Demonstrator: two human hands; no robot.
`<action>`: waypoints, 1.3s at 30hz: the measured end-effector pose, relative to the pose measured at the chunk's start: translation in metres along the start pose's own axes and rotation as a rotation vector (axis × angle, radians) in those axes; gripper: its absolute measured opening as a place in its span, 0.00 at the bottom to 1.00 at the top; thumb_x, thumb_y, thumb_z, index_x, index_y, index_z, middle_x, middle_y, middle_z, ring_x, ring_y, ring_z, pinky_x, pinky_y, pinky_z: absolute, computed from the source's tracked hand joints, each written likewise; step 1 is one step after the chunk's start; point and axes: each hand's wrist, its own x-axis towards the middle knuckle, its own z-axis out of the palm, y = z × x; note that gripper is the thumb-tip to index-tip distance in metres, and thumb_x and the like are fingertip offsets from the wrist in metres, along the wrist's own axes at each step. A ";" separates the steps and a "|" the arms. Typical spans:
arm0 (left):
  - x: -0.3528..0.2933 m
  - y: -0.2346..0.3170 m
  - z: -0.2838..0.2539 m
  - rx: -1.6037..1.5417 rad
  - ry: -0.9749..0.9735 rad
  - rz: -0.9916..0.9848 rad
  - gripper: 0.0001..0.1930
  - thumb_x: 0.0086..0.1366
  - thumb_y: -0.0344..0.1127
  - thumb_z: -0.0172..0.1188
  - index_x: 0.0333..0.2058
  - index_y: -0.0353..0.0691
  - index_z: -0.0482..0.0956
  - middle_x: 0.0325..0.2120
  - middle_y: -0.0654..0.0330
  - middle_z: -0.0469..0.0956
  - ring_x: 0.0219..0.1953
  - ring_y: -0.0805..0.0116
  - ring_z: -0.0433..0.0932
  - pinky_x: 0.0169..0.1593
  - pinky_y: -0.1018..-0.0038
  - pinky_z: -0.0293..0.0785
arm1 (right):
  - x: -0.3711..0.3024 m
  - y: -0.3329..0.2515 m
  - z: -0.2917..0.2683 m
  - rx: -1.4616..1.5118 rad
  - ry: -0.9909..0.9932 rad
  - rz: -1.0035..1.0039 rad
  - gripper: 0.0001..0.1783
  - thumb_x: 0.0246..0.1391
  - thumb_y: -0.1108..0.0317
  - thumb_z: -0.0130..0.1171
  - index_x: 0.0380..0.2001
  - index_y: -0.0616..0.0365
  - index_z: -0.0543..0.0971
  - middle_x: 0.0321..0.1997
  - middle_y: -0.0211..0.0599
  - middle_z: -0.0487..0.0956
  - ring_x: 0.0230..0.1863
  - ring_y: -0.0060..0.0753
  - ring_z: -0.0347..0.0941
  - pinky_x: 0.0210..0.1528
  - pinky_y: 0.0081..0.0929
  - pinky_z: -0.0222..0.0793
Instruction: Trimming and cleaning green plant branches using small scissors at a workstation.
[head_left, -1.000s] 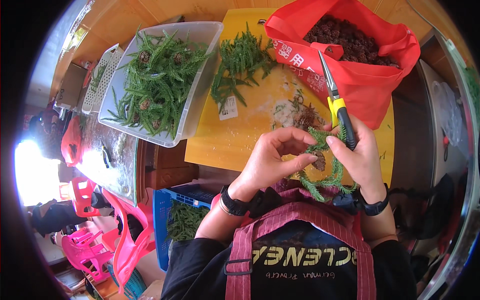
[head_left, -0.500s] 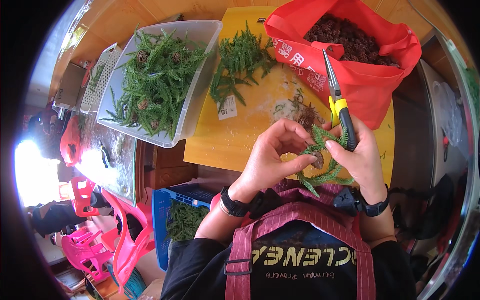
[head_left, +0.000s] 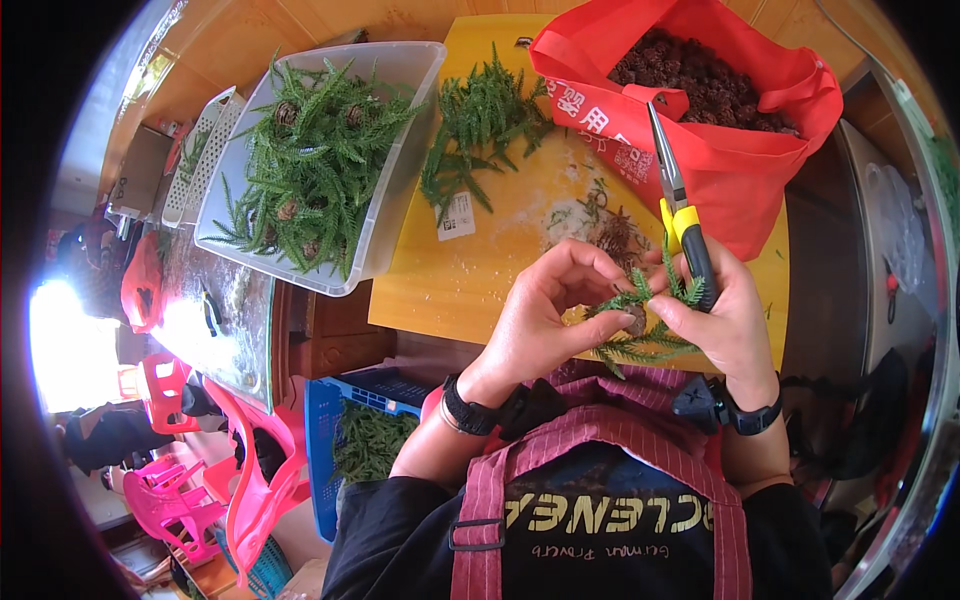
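Right of centre: I see right hand [head_left: 730, 308] palming pliers [head_left: 684, 216], likely freeing its thumb to steady sprig [head_left: 648, 350]; left hand [head_left: 552, 312] pinches sprig, contact partly hidden.

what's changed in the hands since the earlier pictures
The lower part of the green sprig has risen in the picture. The pliers in the right hand shifted slightly right. Nothing was let go; the left hand barely moved, and the plastic tub and red bag stayed put.
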 end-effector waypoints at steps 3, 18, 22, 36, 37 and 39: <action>0.001 -0.001 0.001 -0.020 -0.012 0.006 0.19 0.51 0.19 0.61 0.41 0.36 0.65 0.37 0.60 0.73 0.40 0.74 0.73 0.47 0.77 0.70 | -0.002 -0.001 0.002 -0.029 0.018 -0.025 0.16 0.41 0.79 0.60 0.34 0.59 0.67 0.37 0.36 0.74 0.39 0.18 0.69 0.43 0.19 0.65; 0.000 0.002 0.002 0.005 -0.005 0.017 0.20 0.50 0.19 0.62 0.41 0.35 0.65 0.36 0.59 0.73 0.40 0.74 0.73 0.46 0.77 0.70 | -0.001 0.001 -0.003 -0.035 -0.022 -0.021 0.15 0.43 0.77 0.58 0.37 0.62 0.68 0.40 0.36 0.73 0.39 0.19 0.68 0.44 0.20 0.65; -0.001 0.002 0.002 0.057 0.002 0.014 0.20 0.49 0.19 0.62 0.41 0.36 0.66 0.36 0.60 0.73 0.40 0.74 0.73 0.46 0.77 0.70 | -0.001 0.000 -0.003 -0.045 -0.027 -0.022 0.15 0.43 0.78 0.58 0.36 0.62 0.68 0.37 0.35 0.74 0.41 0.20 0.69 0.46 0.21 0.64; -0.003 -0.003 0.002 0.053 -0.049 0.084 0.24 0.47 0.23 0.67 0.42 0.36 0.65 0.39 0.58 0.72 0.43 0.72 0.73 0.49 0.75 0.68 | -0.007 0.001 -0.002 -0.073 0.049 -0.084 0.14 0.42 0.79 0.59 0.34 0.61 0.70 0.34 0.32 0.74 0.36 0.16 0.67 0.40 0.17 0.64; -0.003 -0.003 0.004 0.028 -0.022 0.089 0.26 0.47 0.25 0.68 0.43 0.35 0.64 0.40 0.58 0.72 0.44 0.71 0.72 0.50 0.75 0.68 | -0.007 0.002 -0.002 -0.064 0.082 -0.121 0.14 0.41 0.79 0.59 0.34 0.61 0.70 0.35 0.32 0.73 0.33 0.15 0.66 0.38 0.15 0.63; -0.003 -0.002 0.009 0.008 0.006 0.097 0.27 0.46 0.27 0.69 0.44 0.35 0.64 0.41 0.57 0.71 0.44 0.71 0.72 0.51 0.75 0.67 | -0.007 0.005 -0.002 -0.036 0.106 -0.142 0.14 0.42 0.79 0.59 0.35 0.61 0.70 0.32 0.30 0.74 0.34 0.16 0.67 0.40 0.17 0.64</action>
